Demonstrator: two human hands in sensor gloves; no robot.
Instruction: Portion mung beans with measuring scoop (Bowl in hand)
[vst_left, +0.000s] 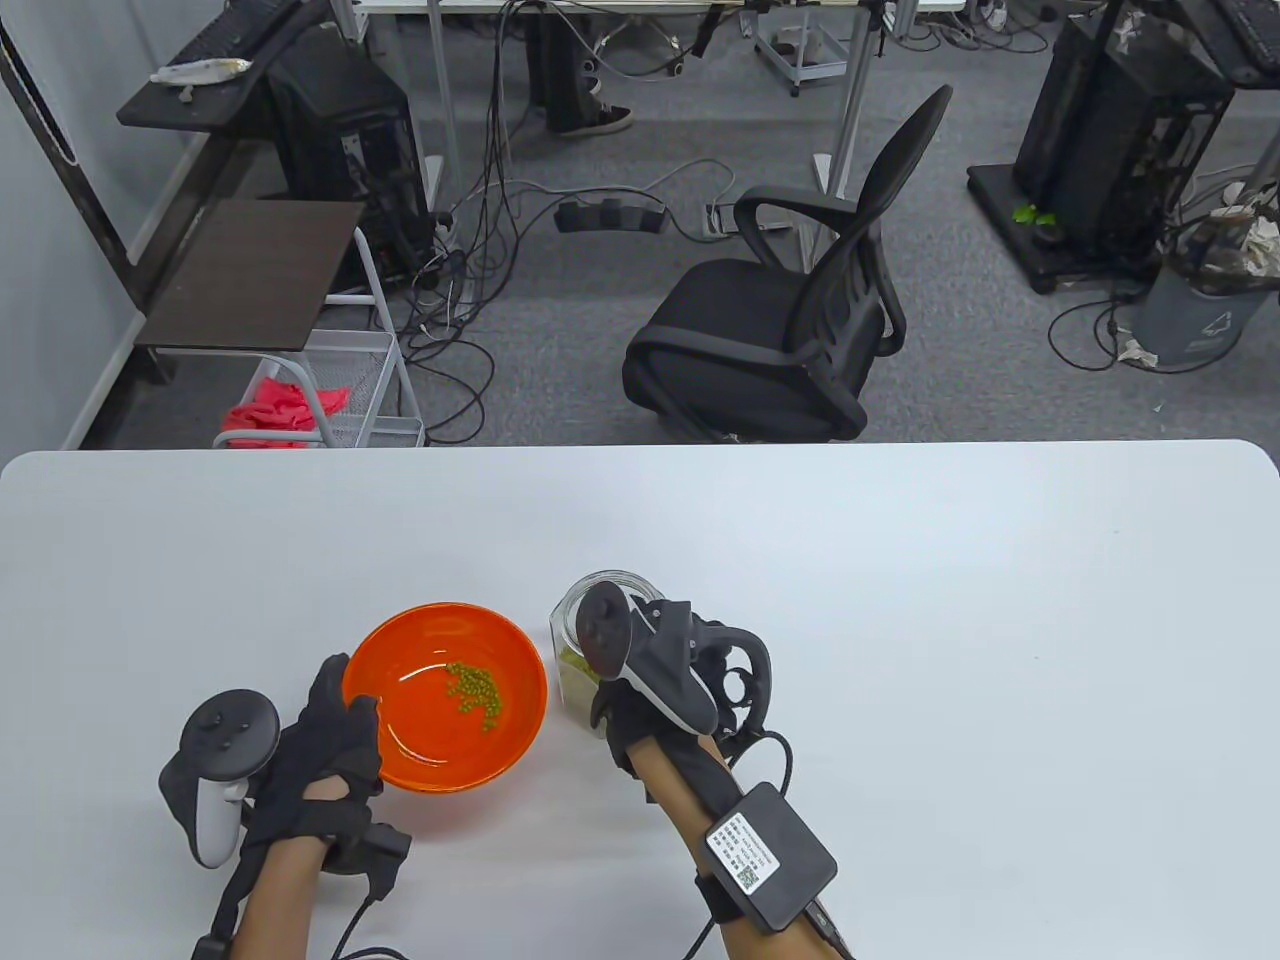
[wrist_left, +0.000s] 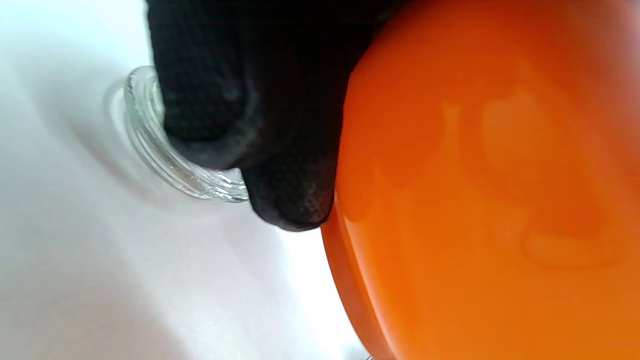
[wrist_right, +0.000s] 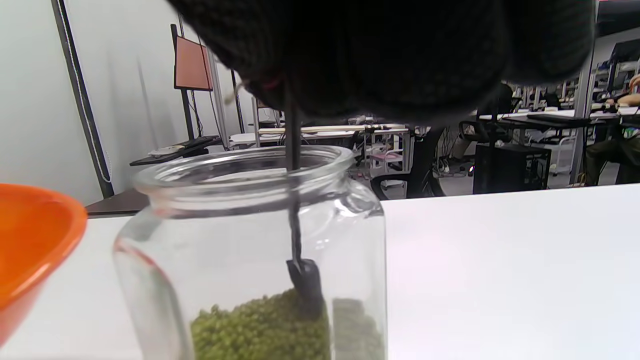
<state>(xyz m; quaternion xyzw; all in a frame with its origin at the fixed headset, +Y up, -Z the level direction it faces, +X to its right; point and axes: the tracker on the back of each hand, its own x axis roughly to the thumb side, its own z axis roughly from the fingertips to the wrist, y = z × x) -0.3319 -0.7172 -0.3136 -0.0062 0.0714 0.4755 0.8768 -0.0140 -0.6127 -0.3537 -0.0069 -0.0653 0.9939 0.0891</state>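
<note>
An orange bowl (vst_left: 445, 695) with a small heap of mung beans (vst_left: 473, 692) is held at its left rim by my left hand (vst_left: 335, 730); its underside (wrist_left: 490, 190) fills the left wrist view beside a gloved finger (wrist_left: 295, 200). A clear glass jar (vst_left: 585, 640) stands to its right, with green mung beans (wrist_right: 260, 327) at the bottom. My right hand (vst_left: 640, 715) hovers over the jar mouth and grips a thin black measuring scoop (wrist_right: 302, 280), its head dipped into the beans. The jar's threaded rim (wrist_left: 165, 160) shows behind my left fingers.
The white table (vst_left: 1000, 650) stretches wide to the right and far side. A black office chair (vst_left: 790, 320) stands beyond the far edge, with cables, computer towers and a small shelf cart (vst_left: 300, 340) on the floor.
</note>
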